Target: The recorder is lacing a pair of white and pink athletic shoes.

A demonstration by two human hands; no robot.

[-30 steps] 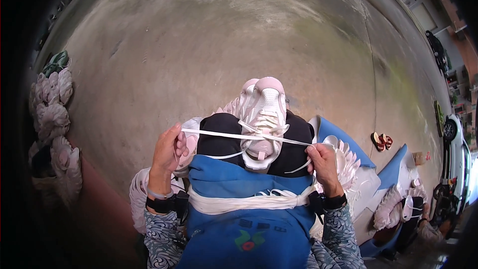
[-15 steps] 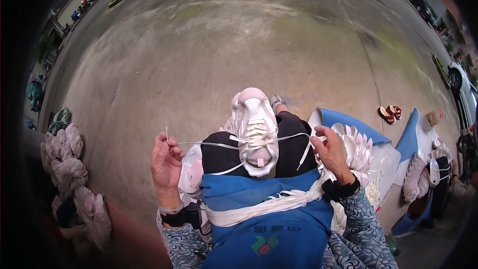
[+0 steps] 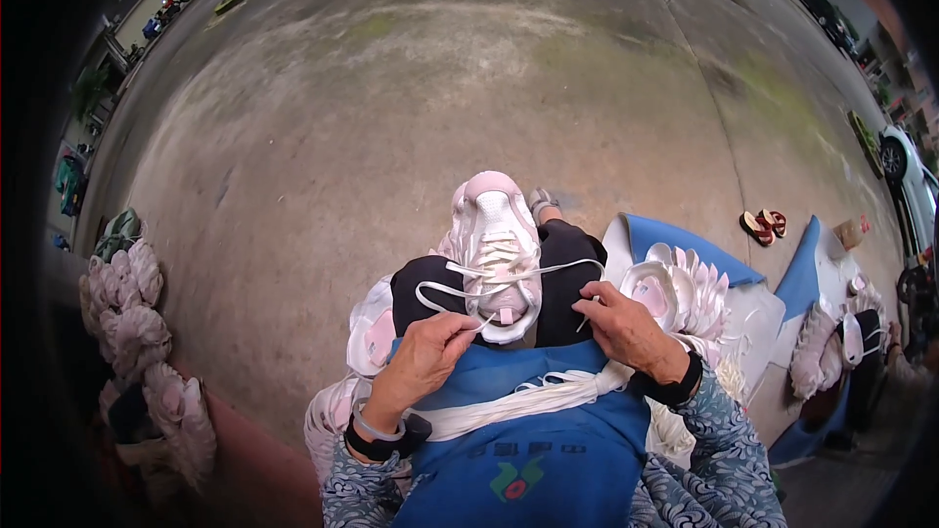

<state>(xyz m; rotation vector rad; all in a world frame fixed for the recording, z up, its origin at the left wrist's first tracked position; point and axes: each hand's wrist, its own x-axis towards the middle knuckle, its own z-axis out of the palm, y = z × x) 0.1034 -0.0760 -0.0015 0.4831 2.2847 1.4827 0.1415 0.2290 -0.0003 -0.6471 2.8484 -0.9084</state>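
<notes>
A white and pink sneaker [image 3: 497, 210] rests between my knees, its toe pointing away from me and its opening towards me. White shoelace [image 3: 562, 267] crosses its tongue, with long ends looping out to both sides. Close to the heel on the left, my left hand [image 3: 427, 360] pinches one lace end between thumb and fingers. On the right, my right hand [image 3: 631, 334] is closed with fingertips together on the other lace end. Part of another pink and white shoe shows behind the sneaker's left side.
A blue apron [image 3: 528, 455] covers my lap, with a bundle of white laces [image 3: 509, 413] tied across it. Rows of pink and white shoes [image 3: 690, 288] lie at my right, near blue sheeting [image 3: 685, 246]. Shoe piles [image 3: 132, 323] stand far left. Red sandals [image 3: 763, 227] lie on the concrete.
Both hands have come in and down towards me; the left moved right to the shoe's heel, the right slightly left. The lace, stretched sideways before, now hangs in slack loops.
</notes>
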